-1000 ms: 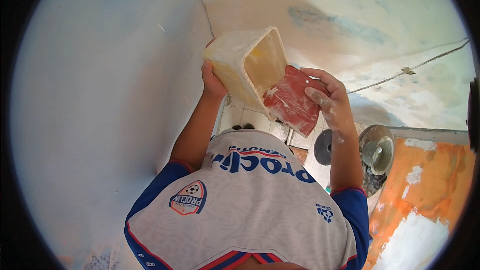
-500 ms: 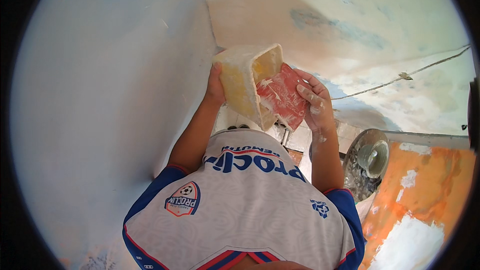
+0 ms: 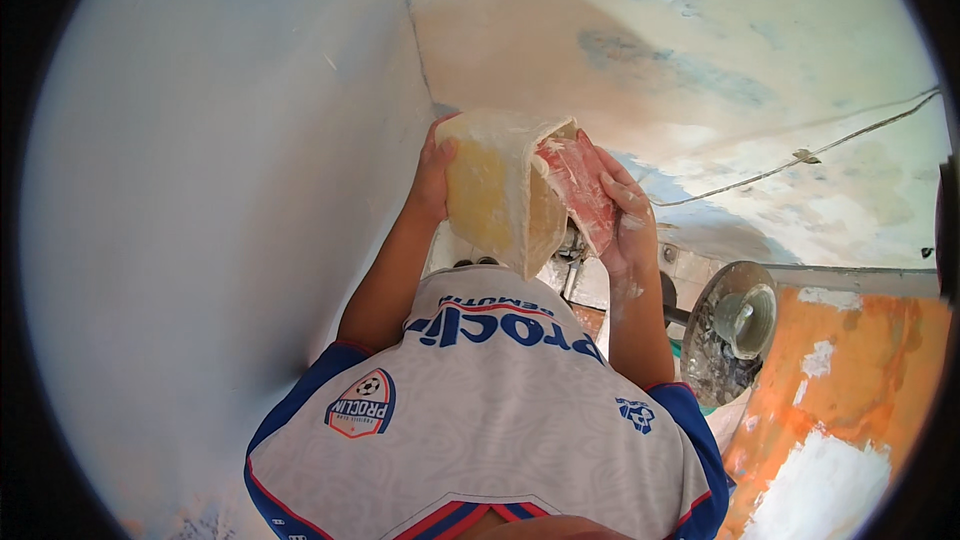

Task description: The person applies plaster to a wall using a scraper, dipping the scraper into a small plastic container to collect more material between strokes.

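My left hand (image 3: 432,176) grips the closed end of a yellowish plastic tub (image 3: 480,185), which is tipped on its side with its mouth to the right. White plaster cakes its rim. My right hand (image 3: 627,215) is closed on a flat red scraper (image 3: 582,185), smeared white, with the thumb on its near face. The scraper's left edge meets the tub's mouth and is partly hidden behind the rim. What lies inside the tub is mostly out of sight. White smears mark my right fingers and wrist.
A blue-grey wall (image 3: 220,220) rises close on the left, meeting a patchy plastered wall (image 3: 700,40) ahead. A thin cable (image 3: 850,168) runs across that wall. Lower right, a bucket (image 3: 745,320) stands on a round splattered surface (image 3: 712,340), beside an orange, white-patched wall (image 3: 860,370).
The tub has turned so its mouth faces more to the right and its side shows more. The red scraper has tilted and shows narrower, its tip up against the rim.
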### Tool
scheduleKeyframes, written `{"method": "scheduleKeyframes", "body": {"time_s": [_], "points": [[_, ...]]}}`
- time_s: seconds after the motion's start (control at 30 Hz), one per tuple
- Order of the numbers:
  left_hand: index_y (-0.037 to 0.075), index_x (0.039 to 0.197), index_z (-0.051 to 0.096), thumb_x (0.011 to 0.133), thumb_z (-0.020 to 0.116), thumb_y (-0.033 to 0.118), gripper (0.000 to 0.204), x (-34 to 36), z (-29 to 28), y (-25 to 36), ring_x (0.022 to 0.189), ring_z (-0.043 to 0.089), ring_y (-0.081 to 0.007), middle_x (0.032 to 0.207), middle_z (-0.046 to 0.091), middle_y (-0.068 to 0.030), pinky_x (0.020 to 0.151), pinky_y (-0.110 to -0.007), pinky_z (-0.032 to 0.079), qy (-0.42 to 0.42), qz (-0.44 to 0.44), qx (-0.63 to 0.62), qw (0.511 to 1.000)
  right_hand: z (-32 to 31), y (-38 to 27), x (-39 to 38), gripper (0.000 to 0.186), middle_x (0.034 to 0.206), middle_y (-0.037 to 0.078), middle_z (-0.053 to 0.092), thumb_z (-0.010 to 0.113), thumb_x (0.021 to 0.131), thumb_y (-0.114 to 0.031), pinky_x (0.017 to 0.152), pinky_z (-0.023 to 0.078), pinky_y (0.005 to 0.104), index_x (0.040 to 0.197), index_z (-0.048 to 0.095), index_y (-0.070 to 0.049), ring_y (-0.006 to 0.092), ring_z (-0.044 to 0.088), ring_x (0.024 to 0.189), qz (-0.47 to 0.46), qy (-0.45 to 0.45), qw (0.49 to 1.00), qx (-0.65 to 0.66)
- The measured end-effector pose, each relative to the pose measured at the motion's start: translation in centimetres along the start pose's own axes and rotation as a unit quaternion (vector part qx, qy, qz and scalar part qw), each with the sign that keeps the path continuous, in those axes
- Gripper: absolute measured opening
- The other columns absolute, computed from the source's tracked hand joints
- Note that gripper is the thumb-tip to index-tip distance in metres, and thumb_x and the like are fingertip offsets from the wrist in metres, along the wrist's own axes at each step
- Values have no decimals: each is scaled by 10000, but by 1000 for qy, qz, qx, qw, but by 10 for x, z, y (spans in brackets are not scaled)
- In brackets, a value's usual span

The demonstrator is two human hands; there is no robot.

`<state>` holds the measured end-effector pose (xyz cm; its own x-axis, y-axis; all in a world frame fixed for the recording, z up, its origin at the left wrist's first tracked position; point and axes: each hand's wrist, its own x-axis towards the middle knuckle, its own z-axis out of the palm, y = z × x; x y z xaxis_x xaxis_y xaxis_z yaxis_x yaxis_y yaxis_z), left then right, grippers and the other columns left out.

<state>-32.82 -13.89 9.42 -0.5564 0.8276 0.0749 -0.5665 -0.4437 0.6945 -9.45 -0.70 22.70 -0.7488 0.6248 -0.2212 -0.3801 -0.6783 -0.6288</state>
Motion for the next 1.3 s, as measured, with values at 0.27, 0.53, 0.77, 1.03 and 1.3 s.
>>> {"method": "scheduleKeyframes", "body": {"time_s": [0.27, 0.53, 0.77, 1.03, 1.3], "points": [[53, 1519, 487, 1044, 494, 567, 700, -15, -11, -13, 1323, 598, -313, 1449, 604, -155, 1103, -482, 512, 48, -80, -80, 992, -20, -9, -11, 559, 1533, 222, 524, 578, 1023, -72, 1165, 505, 431, 1530, 406, 88, 314, 554, 1406, -71, -30, 994, 81], [71, 1551, 477, 1071, 317, 638, 760, -32, -18, -8, 1367, 570, -342, 1518, 572, -145, 1151, -496, 467, 112, -116, -106, 981, -77, -26, -24, 564, 1439, 163, 596, 626, 976, -7, 1144, 496, 463, 1509, 443, -11, 286, 624, 1304, -136, 46, 989, 35], [83, 1542, 490, 1086, 303, 622, 731, -51, -41, 0, 1361, 565, -325, 1510, 575, -129, 1146, -465, 462, 158, -129, -98, 974, -63, 2, 61, 411, 1345, 135, 600, 521, 1072, -6, 1081, 462, 346, 1469, 424, 30, 242, 605, 1244, -401, 285, 780, -386], [90, 1529, 506, 1091, 294, 603, 707, -89, -42, 16, 1350, 572, -309, 1497, 584, -116, 1140, -453, 466, 208, -130, -73, 967, -19, 39, 175, 581, 1510, 281, 376, 500, 922, 102, 1166, 300, 613, 1489, 375, 77, 484, 392, 1398, -575, 422, 472, -519], [99, 1579, 455, 1084, 288, 606, 727, -127, -50, 16, 1435, 512, -309, 1582, 515, -131, 1187, -460, 434, 223, -108, -54, 967, -41, 77, 241, 766, 1594, 236, 340, 634, 881, 13, 1161, 169, 780, 1567, 295, -6, 476, 313, 1508, -562, 423, 414, -578]]}}
